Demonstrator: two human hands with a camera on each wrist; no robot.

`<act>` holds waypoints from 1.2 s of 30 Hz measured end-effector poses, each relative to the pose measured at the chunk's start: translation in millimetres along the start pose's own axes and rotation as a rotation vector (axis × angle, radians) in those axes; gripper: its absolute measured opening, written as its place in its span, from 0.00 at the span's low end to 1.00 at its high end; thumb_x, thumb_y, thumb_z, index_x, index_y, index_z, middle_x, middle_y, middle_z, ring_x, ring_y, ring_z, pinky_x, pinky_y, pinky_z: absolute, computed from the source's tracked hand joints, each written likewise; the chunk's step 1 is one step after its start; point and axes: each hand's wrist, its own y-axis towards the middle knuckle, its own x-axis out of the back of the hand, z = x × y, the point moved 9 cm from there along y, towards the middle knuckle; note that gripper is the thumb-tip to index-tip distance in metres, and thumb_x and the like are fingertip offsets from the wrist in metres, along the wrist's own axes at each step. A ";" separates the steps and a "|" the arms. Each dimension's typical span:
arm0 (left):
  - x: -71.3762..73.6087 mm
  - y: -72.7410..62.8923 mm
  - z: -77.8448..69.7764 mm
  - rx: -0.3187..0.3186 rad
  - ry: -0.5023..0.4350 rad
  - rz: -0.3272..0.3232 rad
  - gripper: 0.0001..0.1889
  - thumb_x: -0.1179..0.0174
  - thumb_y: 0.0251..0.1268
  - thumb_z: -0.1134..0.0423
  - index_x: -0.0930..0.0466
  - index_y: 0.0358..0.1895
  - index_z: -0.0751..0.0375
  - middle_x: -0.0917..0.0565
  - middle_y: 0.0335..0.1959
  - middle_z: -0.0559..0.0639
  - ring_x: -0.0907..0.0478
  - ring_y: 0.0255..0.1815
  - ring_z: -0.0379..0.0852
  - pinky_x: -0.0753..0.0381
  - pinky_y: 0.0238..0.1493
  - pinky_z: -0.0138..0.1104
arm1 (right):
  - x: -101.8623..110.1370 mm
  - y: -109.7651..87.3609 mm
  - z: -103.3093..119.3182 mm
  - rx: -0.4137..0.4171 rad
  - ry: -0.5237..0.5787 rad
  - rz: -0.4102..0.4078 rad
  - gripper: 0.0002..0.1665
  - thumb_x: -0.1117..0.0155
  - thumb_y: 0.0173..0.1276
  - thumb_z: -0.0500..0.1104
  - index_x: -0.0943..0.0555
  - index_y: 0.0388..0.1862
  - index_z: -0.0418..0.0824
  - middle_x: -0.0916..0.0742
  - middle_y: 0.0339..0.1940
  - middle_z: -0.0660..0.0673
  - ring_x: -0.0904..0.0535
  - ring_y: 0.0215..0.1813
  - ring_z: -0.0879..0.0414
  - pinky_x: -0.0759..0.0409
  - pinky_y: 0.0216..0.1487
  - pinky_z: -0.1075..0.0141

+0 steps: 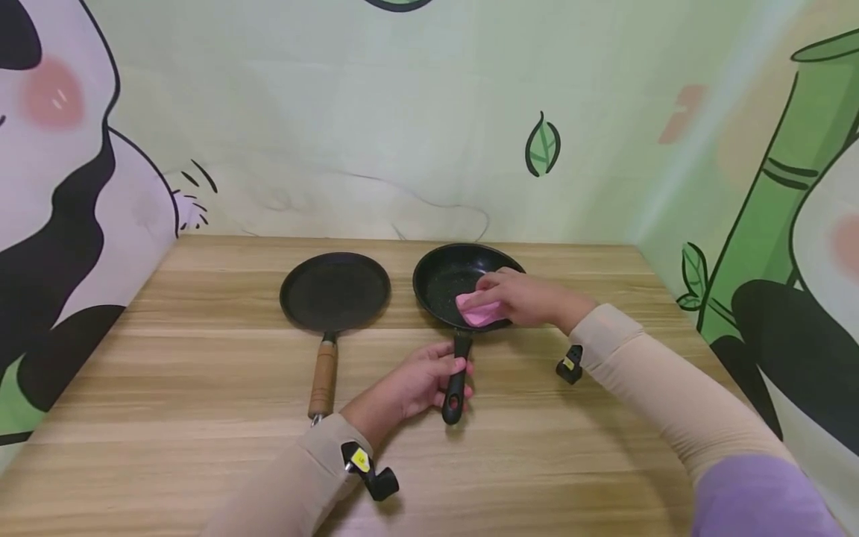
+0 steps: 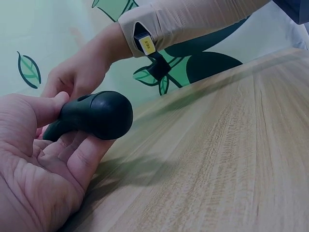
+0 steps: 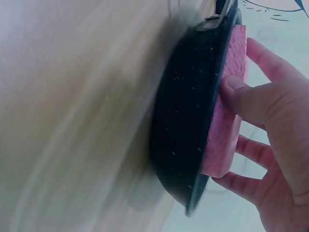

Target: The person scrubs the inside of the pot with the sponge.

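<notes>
No text, brand or number can be read anywhere. The small yellow labels on the black wrist mounts (image 1: pixel 363 461) carry dark marks too small and blurred to make out, in the head view and the left wrist view alike.

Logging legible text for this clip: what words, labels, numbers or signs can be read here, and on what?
None can be read.
Yellow tag on the right sleeve's wrist camera mount: dark print, too small and blurred.
Yellow tag on the left wrist mount: no print legible.
Pans, sponge and wall pictures: no text seen.
</notes>
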 end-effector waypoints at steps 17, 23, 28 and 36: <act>-1.7 0.6 -1.0 0.008 -0.022 0.030 0.21 0.52 0.79 0.66 0.41 0.69 0.72 0.20 0.43 0.50 0.14 0.32 0.47 0.12 0.32 0.45 | -13.9 47.7 8.7 -0.164 -0.091 -0.092 0.30 0.34 0.69 0.38 0.22 0.69 0.56 0.18 0.55 0.39 0.23 0.52 0.41 0.22 0.57 0.49; -1.2 2.1 -0.9 0.011 -0.018 0.028 0.22 0.53 0.80 0.66 0.41 0.69 0.72 0.21 0.43 0.50 0.15 0.33 0.47 0.12 0.33 0.45 | -13.6 50.5 8.6 -0.170 -0.104 -0.050 0.32 0.30 0.68 0.42 0.23 0.70 0.56 0.18 0.54 0.40 0.24 0.51 0.42 0.22 0.56 0.49; -1.4 1.0 -1.1 0.010 -0.015 0.025 0.22 0.53 0.80 0.66 0.41 0.70 0.72 0.21 0.43 0.50 0.15 0.33 0.47 0.12 0.33 0.46 | -13.7 50.9 7.7 -0.211 -0.105 -0.039 0.35 0.28 0.67 0.44 0.25 0.72 0.59 0.19 0.54 0.41 0.25 0.51 0.43 0.20 0.54 0.49; -3.2 -0.6 -0.6 0.001 -0.021 0.034 0.20 0.52 0.79 0.66 0.40 0.67 0.72 0.21 0.42 0.50 0.15 0.32 0.47 0.12 0.32 0.45 | -13.5 56.8 -4.9 -0.327 -0.052 -0.072 0.35 0.29 0.69 0.49 0.28 0.74 0.59 0.20 0.61 0.38 0.24 0.57 0.43 0.21 0.57 0.49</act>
